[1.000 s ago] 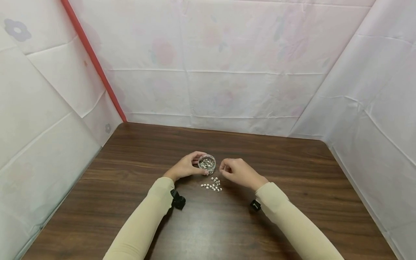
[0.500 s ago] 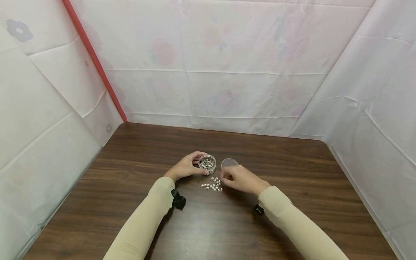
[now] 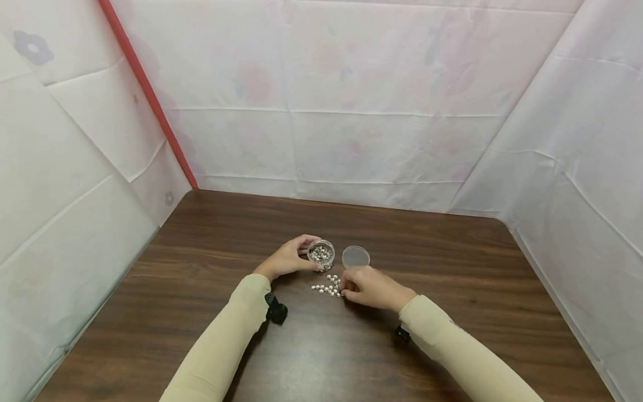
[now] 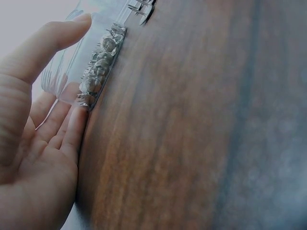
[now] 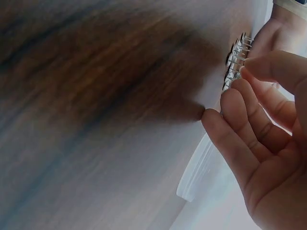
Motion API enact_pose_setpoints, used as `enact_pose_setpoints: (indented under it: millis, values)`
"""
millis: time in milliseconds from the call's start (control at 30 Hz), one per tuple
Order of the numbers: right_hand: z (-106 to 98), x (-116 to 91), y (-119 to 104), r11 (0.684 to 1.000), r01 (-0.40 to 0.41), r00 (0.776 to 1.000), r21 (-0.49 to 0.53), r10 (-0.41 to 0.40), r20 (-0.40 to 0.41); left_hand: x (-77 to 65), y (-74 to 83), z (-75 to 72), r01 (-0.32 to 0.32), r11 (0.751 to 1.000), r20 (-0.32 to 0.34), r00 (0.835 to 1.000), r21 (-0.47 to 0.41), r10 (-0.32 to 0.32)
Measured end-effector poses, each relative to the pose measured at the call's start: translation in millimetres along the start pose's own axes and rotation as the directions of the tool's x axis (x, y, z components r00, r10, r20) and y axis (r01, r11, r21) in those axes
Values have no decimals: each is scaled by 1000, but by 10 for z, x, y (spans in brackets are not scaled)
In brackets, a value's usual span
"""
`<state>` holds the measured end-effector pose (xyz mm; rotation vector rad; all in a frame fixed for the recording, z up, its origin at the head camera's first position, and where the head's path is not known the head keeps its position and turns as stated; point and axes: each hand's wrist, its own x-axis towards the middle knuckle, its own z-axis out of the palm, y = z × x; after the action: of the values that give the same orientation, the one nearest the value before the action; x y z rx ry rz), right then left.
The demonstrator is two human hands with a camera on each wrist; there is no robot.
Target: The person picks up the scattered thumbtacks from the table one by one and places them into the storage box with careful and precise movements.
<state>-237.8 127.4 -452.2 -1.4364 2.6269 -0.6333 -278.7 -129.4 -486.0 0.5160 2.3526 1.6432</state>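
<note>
My left hand holds a small clear jar, thumb along one side and fingers round the other. Silver thumbtacks lie inside at the bottom, and the jar's mouth is uncovered. To its near right, several loose thumbtacks lie on the table, some with their points up in the right wrist view. My right hand is at the right end of this group, pinching a thumbtack between thumb and index finger, the other fingers curled beside it. The fingertips partly hide the tacks there.
A round clear lid lies flat on the brown wooden table, right of the jar and just beyond my right hand. White floral cloth hangs behind the table and at both sides.
My right hand has come down toward me from beside the jar to the loose thumbtacks, uncovering the lid from view. My left hand and the jar have stayed put.
</note>
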Motion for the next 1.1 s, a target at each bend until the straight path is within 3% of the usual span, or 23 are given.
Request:
enact_pose_setpoints:
  millis: [367, 800, 1100]
  values:
    - [38, -4, -52, 997, -72, 997, -40, 72, 17, -10, 5, 0, 25, 1000, -4, 1000, 3, -25]
    - [49, -26, -60, 992, -79, 997, -101, 79, -8, -13, 14, 3, 17, 1000, 0, 1000, 6, -17]
    - [39, -31, -44, 993, -91, 996, -71, 91, -14, -8, 8, -2, 17, 1000, -5, 1000, 15, -17]
